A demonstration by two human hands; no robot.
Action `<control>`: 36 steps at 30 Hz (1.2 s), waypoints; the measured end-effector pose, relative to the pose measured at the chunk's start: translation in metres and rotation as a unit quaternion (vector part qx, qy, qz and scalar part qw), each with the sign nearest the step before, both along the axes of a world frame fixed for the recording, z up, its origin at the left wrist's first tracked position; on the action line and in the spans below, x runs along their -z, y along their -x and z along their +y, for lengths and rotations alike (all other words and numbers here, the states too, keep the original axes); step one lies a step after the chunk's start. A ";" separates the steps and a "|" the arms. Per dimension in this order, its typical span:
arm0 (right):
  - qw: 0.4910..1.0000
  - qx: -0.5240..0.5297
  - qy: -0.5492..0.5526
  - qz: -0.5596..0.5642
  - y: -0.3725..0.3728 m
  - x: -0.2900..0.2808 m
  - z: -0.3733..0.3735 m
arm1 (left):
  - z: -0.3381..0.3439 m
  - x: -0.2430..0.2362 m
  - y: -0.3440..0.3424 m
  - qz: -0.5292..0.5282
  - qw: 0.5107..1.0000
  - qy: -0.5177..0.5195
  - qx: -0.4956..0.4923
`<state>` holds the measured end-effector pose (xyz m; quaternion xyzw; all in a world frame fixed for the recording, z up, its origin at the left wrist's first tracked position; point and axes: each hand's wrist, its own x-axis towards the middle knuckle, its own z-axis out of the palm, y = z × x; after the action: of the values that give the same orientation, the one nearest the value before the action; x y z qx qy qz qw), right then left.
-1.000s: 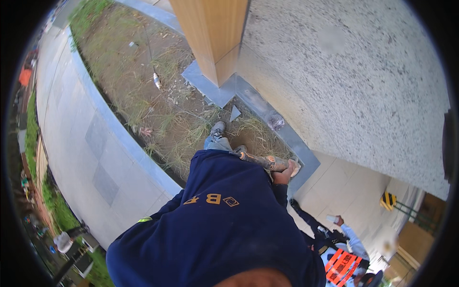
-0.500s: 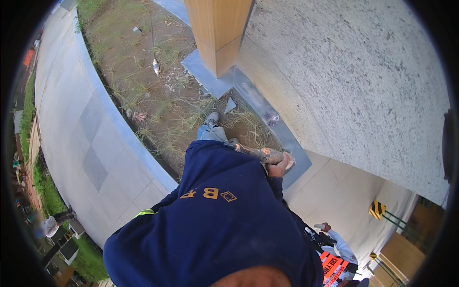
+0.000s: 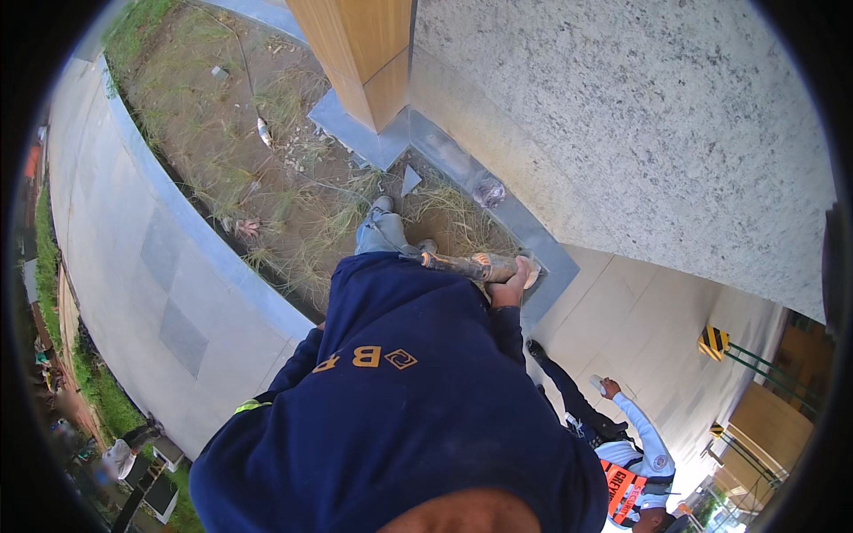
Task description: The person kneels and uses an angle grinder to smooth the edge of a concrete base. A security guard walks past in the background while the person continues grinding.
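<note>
My right hand is wrapped round the body of a long, dusty power tool with orange patches, which looks like an angle grinder. Its pale rounded end is at the grey stone ledge, close to the corner; whether it touches the stone I cannot tell. The tool's other end lies in front of my navy shirt. My left hand is hidden behind the shirt; only the left sleeve shows, with a yellow-green band.
A wooden-faced column and a speckled wall rise beyond the ledge. Grassy soil holds a cable with a white connector and a loose stone piece. A person in an orange vest is at lower right, holding a pale object.
My view has shifted, so the column and soil sit farther left. The person at lower right shows more fully. My right hand stays on the tool at the ledge.
</note>
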<state>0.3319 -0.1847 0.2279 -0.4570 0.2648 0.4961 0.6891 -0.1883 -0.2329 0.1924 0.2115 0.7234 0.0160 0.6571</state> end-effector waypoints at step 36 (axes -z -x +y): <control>0.720 -0.274 0.195 -0.607 0.077 -0.014 0.069 | 0.349 0.018 -0.032 -0.155 0.685 -0.517 0.490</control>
<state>0.2547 -0.1153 0.2415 -0.8373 -0.2555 0.2168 0.4320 -0.1560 0.1157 0.1745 0.8362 0.2815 0.0961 0.4607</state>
